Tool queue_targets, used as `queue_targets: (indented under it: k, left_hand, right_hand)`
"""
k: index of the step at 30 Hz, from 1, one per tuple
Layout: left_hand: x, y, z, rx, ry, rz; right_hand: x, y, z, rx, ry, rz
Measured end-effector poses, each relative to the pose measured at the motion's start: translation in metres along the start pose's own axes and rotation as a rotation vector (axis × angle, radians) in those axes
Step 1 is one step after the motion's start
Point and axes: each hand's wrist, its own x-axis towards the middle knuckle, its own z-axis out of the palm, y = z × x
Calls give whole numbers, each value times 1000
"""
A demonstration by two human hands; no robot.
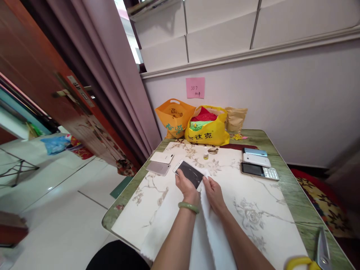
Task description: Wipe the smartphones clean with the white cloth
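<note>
Left hand [185, 184] gripping, right hand [214, 192] pinching

Lower right corner: yellow-handled steel scissors [323, 251], cut by the bottom edge, handles mostly out of frame.
Upper centre, wall: pink paper note [195, 87], handwriting too small to read.
Centre: dark-screened white smartphone [191, 173], near end covered by left hand [185, 185].
White cloth [215, 232] runs off the bottom edge.
Right edge: dark blurred shape [343, 168], unidentifiable.

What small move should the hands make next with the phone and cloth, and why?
Probably slide the cloth up across the phone screen: the left hand holds the phone face up, and the right hand holds the cloth at its corner.
</note>
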Motion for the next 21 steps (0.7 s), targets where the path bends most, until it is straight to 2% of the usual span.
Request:
queue_targets:
  k: [2, 5, 7, 9, 12, 16, 21]
  left_hand:
    - [-12, -3, -1, -15, -76, 7]
    - [-24, -1, -10, 31, -327, -31]
    - [-27, 6, -19, 127, -487, -57]
    - [-27, 18, -28, 202, -587, -39]
    - [-27, 36, -37, 286, -681, -21]
    - [-27, 50, -45, 374, -755, -70]
    - [-27, 53, -54, 264, -823, -191]
  right_hand:
    - [2, 0, -1, 83, 82, 32]
    - [7, -2, -7, 288, 183, 130]
    - [10, -5, -12, 413, 177, 179]
    - [10, -10, -14, 511, 113, 203]
    - [6, -16, -13, 598, 19, 240]
    - [-1, -22, -10, 601, -25, 273]
    - [-1, -18, -12, 567, -32, 288]
